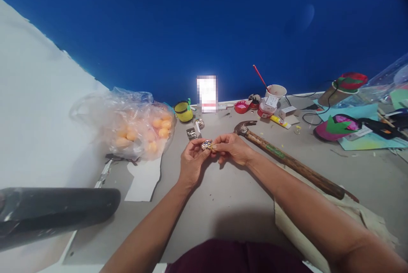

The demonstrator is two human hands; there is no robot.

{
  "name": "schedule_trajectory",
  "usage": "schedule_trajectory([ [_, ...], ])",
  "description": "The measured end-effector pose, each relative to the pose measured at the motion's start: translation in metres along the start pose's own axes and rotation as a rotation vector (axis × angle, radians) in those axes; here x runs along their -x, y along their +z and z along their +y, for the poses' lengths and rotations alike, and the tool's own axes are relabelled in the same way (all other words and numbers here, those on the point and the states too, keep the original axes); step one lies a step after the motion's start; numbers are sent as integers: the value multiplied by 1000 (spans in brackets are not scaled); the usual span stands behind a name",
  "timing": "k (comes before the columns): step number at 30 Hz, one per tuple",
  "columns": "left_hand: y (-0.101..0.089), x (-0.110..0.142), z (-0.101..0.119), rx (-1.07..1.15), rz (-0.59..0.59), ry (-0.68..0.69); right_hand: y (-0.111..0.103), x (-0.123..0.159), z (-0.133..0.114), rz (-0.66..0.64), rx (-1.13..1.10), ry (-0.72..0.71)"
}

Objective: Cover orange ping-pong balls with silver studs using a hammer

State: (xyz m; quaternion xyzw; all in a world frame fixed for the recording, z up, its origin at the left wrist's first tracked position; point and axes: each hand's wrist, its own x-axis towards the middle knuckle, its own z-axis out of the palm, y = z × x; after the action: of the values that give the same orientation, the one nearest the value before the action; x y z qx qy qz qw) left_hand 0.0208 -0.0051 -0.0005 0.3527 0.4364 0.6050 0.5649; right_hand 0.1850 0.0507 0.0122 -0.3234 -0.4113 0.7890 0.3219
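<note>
Between my fingertips is a small rounded piece (206,145) covered with shiny, light and dark bead-like studs; its exact kind is not clear. My left hand (192,162) pinches it from the left with thumb and fingers. From the right, my right hand (235,150) is closed at its edge, thumb and forefinger pressed together there. Just beyond my left hand lies a small dark tray (191,133) of glittering bits. A similar studded round piece (199,123) sits behind it. The claw hammer (274,150) rests to the right, its head near my right hand.
Plastic bags of orange balls (143,126) stand at the left. Along the blue wall are a yellow cup (183,111), a red paint lid (241,106), a paint jar (266,108) and a white cup (276,91). A dark bar (60,209) juts in at lower left.
</note>
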Motion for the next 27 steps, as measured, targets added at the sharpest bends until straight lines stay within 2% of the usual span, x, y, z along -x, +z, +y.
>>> schedule_trajectory([
  [17,2,0,-2,40,-22,-60,-5,-2,1,-8,51,-11],
  [27,-3,-3,-1,78,-74,-144,-1,-4,3,78,204,-42],
])
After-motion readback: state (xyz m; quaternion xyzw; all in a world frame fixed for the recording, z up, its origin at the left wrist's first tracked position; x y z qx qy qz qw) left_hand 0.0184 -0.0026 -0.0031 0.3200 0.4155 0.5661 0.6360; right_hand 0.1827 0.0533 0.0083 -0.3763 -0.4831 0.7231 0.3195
